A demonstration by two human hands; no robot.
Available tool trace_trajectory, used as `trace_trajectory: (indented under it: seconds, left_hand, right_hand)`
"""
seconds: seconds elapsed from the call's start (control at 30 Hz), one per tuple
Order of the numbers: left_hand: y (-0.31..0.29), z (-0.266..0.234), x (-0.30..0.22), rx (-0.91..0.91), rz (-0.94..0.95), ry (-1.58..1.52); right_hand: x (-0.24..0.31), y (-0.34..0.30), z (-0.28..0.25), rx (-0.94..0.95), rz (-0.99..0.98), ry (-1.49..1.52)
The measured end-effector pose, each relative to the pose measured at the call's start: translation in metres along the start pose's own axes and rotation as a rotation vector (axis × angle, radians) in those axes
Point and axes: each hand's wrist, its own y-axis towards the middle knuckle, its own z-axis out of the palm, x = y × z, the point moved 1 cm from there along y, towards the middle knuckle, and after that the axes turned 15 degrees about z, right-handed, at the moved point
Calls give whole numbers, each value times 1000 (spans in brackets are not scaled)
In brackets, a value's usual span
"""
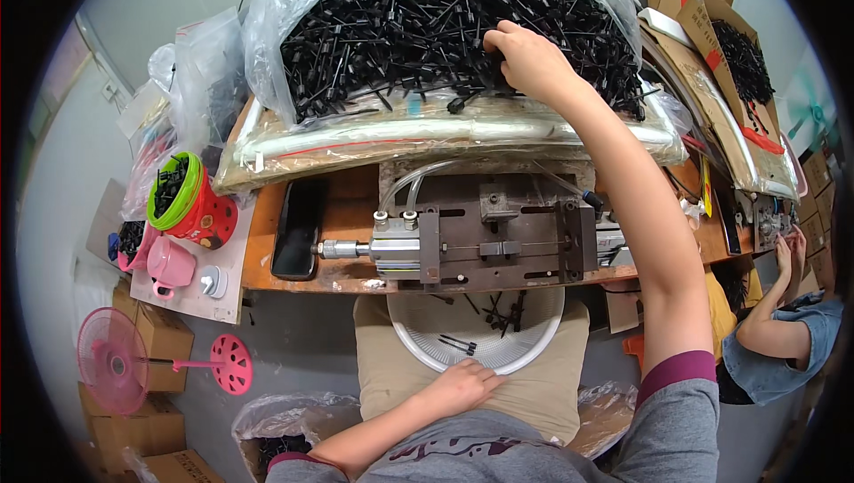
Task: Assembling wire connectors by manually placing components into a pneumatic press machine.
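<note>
My right hand (536, 65) reaches over a large heap of thin black plastic parts (400, 29). Its fingers are bent and closed at the heap's surface; what lies between them, if anything, is hidden. In my lap sits a white plastic basket (398, 330) with a few of the same black parts (507, 312) inside. My left hand (461, 387) rests at the basket's near rim, fingers loosely stretched, nothing visible in them. Between heap and basket, a metal clamping fixture (498, 247) with an air cylinder (396, 247) is mounted on the wooden bench.
Clear plastic sheeting (267, 56) lines the heap's tray. To the left are a phone (300, 227), a red and green bucket (203, 212), a pink cup (170, 264) and a pink fan (113, 361). A box of black parts (743, 60) and another person (783, 341) are at right.
</note>
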Motion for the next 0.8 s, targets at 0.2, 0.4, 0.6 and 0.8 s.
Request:
trace_trajectory:
  seconds: [0.2, 0.4, 0.6, 0.8]
  left_hand:
    - [24, -65, -14, -288, 98, -73]
    - [51, -157, -18, -578, 139, 106]
    - [73, -209, -9, -793, 64, 382]
    - [96, -213, 2, -928, 75, 532]
  right_hand:
    - [2, -26, -21, 10, -125, 142]
    - [-18, -48, -35, -231, -243, 155]
    - [-26, -70, -63, -184, 80, 237]
    - [22, -145, -74, 530, 424, 1064]
